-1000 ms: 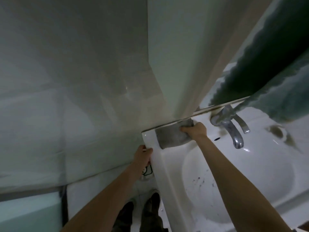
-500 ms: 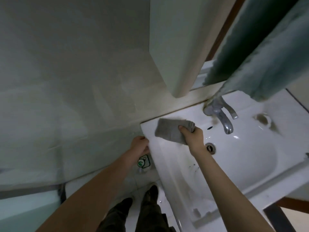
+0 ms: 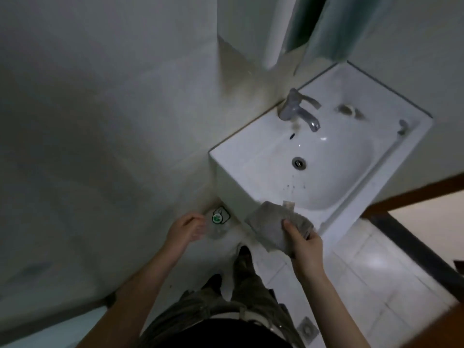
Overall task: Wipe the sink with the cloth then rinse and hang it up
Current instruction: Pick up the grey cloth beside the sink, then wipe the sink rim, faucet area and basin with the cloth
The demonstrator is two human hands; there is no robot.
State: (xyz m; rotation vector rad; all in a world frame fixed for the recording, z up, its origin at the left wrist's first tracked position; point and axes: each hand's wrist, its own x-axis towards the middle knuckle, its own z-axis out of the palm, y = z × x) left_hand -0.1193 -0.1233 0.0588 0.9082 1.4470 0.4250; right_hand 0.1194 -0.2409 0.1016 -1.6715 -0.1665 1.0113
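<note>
The right hand (image 3: 305, 244) grips a bunched grey cloth (image 3: 273, 228), thumb on top, at the front edge of the white sink (image 3: 251, 156), at about five o'clock in the view. The left hand (image 3: 184, 228) hangs empty and loosely curled at about seven o'clock, apart from the sink's side and near a small green-and-white sticker (image 3: 218, 218) low on the wall. The tap (image 3: 298, 111) stands at one o'clock, with the drain (image 3: 299, 162) in the basin below it.

Dim, soft blur, wide-angle warp at edges, glare on sink (image 3: 324, 139)
</note>
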